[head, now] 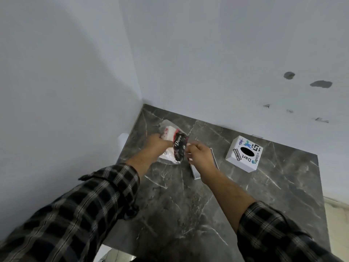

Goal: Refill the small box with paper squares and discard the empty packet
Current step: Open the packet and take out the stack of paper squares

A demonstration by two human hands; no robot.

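A plastic packet (176, 145) of white paper squares, with a black band printed "Dove", is held just above the dark marble counter (188, 205) near the wall corner. My left hand (157, 143) grips its left side. My right hand (200, 155) pinches the packet's right edge. The small white box (243, 154), covered in stickers and with an oval hole on top, stands on the counter to the right, apart from both hands. A flat white lid or tray (195, 172) lies on the counter, mostly hidden under my right hand.
Grey walls (207, 63) meet in a corner right behind the packet. The counter's right edge (321, 186) drops off just beyond the box, and its front edge lies near my elbows.
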